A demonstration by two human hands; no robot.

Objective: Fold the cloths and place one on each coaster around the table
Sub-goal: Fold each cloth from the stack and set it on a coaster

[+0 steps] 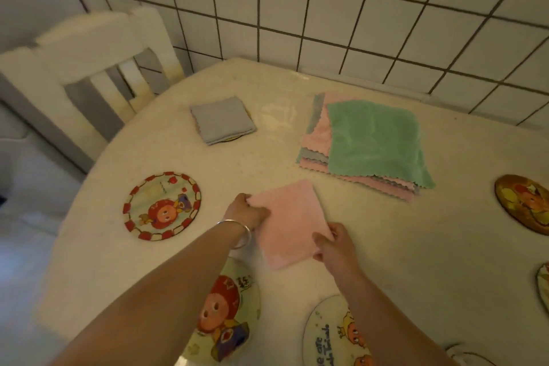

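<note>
Both hands, left hand and right hand, pinch the folded pink fluffy cloth just above the desk. It could flop open (soft folds slip) if one hand lets go before the round red-edged cartoon coaster.

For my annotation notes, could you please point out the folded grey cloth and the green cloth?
folded grey cloth point(222, 120): head view, centre of its top face.
green cloth point(375, 140): head view, middle of its top.

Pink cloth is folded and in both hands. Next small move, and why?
Probably carry the folded pink cloth, held by the left hand and right hand, left onto the bare red-rimmed round coaster; the folded grey cloth already covers another.
</note>
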